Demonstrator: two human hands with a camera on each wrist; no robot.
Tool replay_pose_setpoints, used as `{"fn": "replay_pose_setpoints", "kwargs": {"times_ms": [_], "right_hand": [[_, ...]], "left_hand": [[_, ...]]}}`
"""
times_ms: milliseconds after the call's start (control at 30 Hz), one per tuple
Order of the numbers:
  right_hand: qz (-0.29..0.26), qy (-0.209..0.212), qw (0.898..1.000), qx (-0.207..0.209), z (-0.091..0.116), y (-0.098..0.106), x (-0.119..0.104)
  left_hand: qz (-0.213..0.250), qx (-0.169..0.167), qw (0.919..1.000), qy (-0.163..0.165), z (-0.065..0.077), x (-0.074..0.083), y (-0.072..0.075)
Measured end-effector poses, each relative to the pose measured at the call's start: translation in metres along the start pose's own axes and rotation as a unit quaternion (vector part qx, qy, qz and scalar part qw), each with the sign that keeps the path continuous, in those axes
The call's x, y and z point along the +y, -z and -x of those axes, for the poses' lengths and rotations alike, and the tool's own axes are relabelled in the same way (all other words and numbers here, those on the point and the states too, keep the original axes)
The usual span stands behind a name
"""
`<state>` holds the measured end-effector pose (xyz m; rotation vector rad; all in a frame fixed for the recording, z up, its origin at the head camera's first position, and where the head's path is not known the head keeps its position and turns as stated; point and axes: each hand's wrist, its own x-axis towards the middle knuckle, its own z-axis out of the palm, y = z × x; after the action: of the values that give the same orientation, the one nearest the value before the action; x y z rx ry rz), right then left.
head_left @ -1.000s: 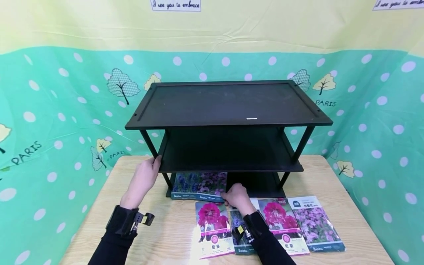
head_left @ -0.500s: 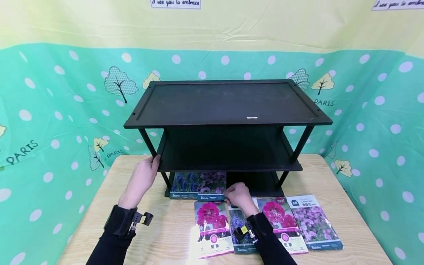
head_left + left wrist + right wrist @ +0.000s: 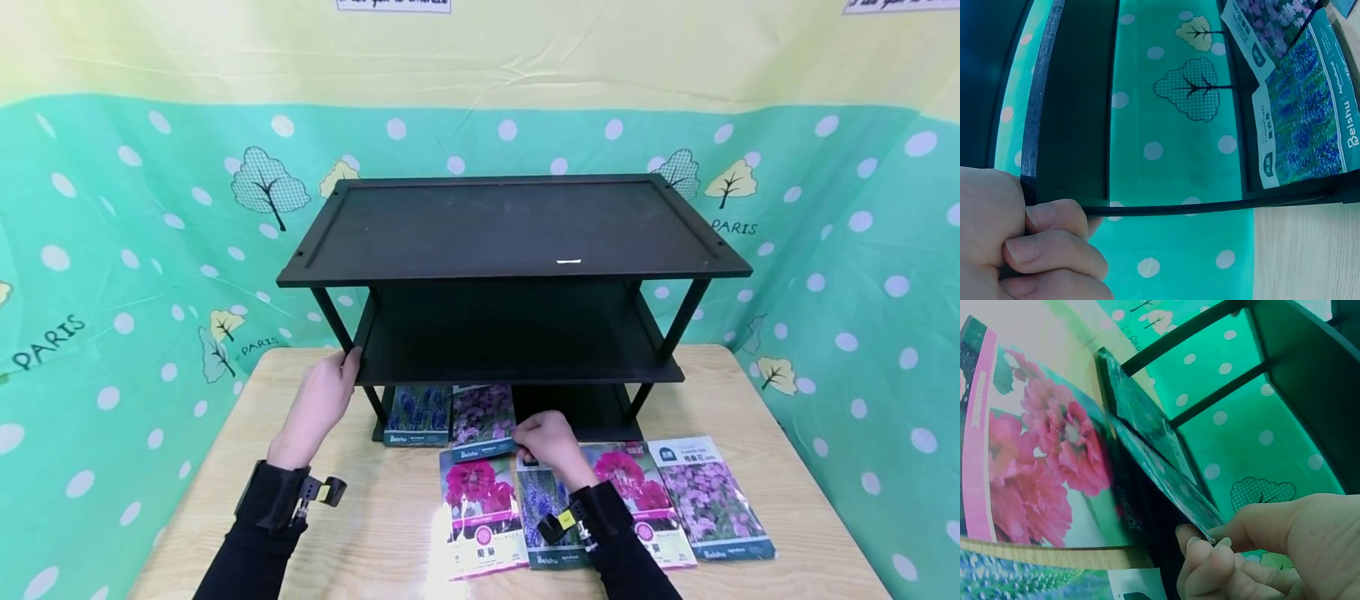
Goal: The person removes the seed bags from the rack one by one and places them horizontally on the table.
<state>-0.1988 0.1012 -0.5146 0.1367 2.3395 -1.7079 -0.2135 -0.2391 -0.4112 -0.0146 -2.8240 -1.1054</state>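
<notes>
A black three-tier shelf (image 3: 517, 225) stands on the table. My left hand (image 3: 318, 404) grips its left side at the middle tier, fingers curled round the frame in the left wrist view (image 3: 1054, 250). On the bottom tier, a seed packet with blue flower spikes (image 3: 417, 415) lies at the left end. Beside it is a seed packet with purple flowers (image 3: 482, 417), slightly turned, its lower edge reaching past the tier's front. My right hand (image 3: 551, 442) pinches that packet's right corner between thumb and fingers; the right wrist view shows its edge raised.
In front of the shelf lie two pink-flower packets (image 3: 483, 521) (image 3: 626, 483), a blue-flower packet (image 3: 542, 508) partly under the right arm, and a purple-flower packet (image 3: 708, 500) on the wooden table (image 3: 375, 533). A patterned cloth (image 3: 150, 292) hangs behind and at both sides.
The purple-flower packet has shifted right, off the blue-flower one, and turned, its lower edge coming toward me. My right hand has moved slightly right with it. The left hand keeps its grip.
</notes>
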Motion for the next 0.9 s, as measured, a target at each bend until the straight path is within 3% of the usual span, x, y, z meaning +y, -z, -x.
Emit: {"fn": "replay_pose_setpoints", "kwargs": {"times_ms": [433,900], "right_hand": [[-0.030,-0.001,1.000,0.004,0.007,0.007,-0.008],[-0.047,0.013,0.998,-0.032,0.022,0.002,-0.018]], "left_hand": [[-0.009,-0.001,1.0000,0.000,-0.003,0.004,-0.001],[-0.005,0.000,0.9999,0.011,-0.001,0.002,0.002]]}}
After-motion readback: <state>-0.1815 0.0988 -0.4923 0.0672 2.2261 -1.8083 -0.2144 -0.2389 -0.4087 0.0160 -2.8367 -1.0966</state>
